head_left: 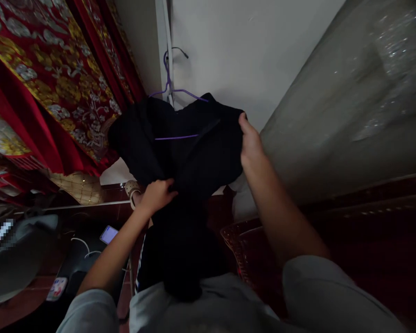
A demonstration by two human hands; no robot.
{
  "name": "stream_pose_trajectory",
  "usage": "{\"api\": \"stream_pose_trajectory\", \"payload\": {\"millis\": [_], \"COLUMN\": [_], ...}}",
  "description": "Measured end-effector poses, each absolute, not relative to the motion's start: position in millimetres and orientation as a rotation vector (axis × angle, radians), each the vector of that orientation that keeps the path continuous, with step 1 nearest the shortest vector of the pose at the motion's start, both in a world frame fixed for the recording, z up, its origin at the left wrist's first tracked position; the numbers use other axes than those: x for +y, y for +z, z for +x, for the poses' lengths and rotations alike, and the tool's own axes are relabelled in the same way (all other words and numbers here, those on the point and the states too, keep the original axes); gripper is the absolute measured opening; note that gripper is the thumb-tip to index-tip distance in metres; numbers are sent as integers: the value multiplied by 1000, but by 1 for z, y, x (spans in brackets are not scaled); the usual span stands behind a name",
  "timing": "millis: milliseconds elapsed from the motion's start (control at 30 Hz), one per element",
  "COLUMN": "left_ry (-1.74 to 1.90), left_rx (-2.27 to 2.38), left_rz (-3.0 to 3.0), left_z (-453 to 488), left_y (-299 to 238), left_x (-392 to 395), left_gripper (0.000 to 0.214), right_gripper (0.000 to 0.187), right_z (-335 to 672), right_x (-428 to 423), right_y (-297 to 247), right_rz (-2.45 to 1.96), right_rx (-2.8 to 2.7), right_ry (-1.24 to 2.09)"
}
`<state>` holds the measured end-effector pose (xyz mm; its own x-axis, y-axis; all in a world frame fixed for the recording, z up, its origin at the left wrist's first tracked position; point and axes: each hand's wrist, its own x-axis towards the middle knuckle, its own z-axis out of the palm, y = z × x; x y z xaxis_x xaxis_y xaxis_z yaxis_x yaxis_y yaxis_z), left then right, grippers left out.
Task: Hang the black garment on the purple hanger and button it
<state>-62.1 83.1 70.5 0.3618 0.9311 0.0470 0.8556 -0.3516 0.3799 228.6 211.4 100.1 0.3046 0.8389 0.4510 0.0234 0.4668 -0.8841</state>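
Note:
A black garment [208, 157], probably a shirt, hangs in front of me on a purple wire hanger [189, 94]. The hanger's hook sits on a pale upright bar by the wall, and its lower rod shows through the open neck. My left hand [159, 196] pinches the front of the garment low in the middle, fingers closed on the cloth. At the right shoulder edge, my right hand [252, 143] grips the fabric with the thumb on top. The garment's lower part merges with my dark trousers, so its hem cannot be made out.
Red embroidered curtains [72, 88] hang at left. Plastic-wrapped material [353, 106] leans at right, above dark red carved furniture [242, 240]. A phone [109, 234] and a white cable [85, 245] lie on a dark seat at lower left. A beige clog [133, 192] shows beyond my left hand.

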Motion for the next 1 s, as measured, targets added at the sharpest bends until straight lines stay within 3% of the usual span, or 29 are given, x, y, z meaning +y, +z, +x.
{"api": "stream_pose_trajectory", "payload": {"millis": [67,167,267,400,500,633,833,1000], "left_ry": [474,869,1296,1525,1599,1745,1599,1604], "left_rx": [1523,1455,1377,1102,954,915,1023,1112], "left_rz": [2314,2175,1855,1365,1163,1065,1082,1157], "left_z": [-52,-34,-13,8,13,9,-2,-7], "left_y": [60,45,36,34,35,32,27,34], "left_x": [61,34,22,22,22,11,3,1], "left_gripper": [11,9,12,76,93,93,35,26], "right_gripper": [39,46,26,21,19,17,17,9], "right_z": [223,200,166,139,134,128,116,107], "right_x": [196,143,78,38,41,40,33,33], "right_y": [96,82,61,47,51,52,48,42], "right_rz": [-993,-922,-897,-916,-904,-875,-869,-887], "right_rx": [-952,-693,-690,-1254,-1483,-1557,-1448,-1441], "right_ry": [711,465,498,965,909,887,779,785]}}
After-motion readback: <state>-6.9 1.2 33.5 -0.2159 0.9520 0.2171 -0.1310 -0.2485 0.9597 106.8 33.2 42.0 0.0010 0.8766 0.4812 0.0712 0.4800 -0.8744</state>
